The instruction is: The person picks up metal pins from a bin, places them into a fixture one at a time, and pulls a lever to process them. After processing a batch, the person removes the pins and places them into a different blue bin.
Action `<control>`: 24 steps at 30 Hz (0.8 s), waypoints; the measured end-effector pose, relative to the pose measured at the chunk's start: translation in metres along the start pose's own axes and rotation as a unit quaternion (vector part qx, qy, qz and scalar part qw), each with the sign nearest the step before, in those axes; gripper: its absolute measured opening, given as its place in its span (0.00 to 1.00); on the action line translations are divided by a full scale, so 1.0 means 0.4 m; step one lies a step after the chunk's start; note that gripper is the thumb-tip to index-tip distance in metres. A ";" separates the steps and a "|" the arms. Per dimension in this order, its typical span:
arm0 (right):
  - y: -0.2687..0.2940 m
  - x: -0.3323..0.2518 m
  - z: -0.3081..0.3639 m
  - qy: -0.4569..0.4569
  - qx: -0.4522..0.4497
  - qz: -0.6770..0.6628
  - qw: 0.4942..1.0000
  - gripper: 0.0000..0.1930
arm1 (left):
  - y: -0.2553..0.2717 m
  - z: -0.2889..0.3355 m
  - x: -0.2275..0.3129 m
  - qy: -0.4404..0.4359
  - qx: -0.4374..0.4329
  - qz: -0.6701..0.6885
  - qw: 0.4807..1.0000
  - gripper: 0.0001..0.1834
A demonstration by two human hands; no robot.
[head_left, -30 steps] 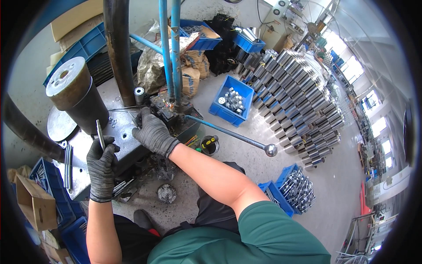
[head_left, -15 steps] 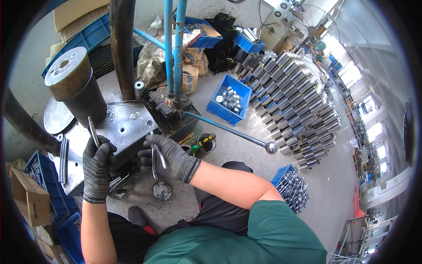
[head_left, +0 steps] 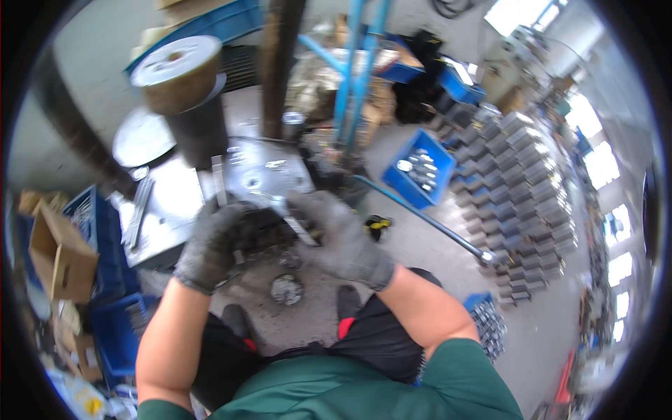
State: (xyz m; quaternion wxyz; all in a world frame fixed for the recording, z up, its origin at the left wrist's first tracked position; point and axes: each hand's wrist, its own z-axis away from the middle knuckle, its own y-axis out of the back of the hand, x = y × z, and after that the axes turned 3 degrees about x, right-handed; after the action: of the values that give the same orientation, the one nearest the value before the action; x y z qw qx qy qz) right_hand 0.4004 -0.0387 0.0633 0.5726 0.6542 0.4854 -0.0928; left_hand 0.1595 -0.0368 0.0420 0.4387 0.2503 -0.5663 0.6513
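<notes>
Two hands: both are gloved in grey and are brought close together at the centre of the view, over the front edge of a metal plate.
Left hand: closed around a thin flat metal strip, which is held upright and juts out of the fist toward 12 o'clock.
Right hand: fingers are spread wide and loosely curled; a second metal strip lies slanted against the palm side, at 9 o'clock of the hand. Whether it is truly clamped cannot be told through the blur.
Strips relative to grip: one is enclosed at its lower end by the left fist; the other is just beside the right fingers, between the two hands.
Dark part: seen between the gloves, touched by both; its shape is blurred.
Cylinder: a large dark one with a pale top is seen at 11 o'clock of the left hand.
Blue crate: filled with metal pieces, at 2 o'clock of the right hand, well apart.
Long lever: runs from the plate toward 4 o'clock.
</notes>
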 end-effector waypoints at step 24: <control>-0.012 -0.010 -0.034 0.130 0.054 0.192 0.971 0.32 | 0.025 -0.045 -0.043 0.052 0.045 0.088 0.994 0.09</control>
State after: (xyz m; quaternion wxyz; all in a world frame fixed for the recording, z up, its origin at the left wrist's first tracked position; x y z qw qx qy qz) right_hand 0.3887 -0.0299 0.0673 0.4752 0.7718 0.4151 0.0784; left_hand 0.1625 -0.0241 0.0185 0.3965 0.1851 -0.5325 0.7246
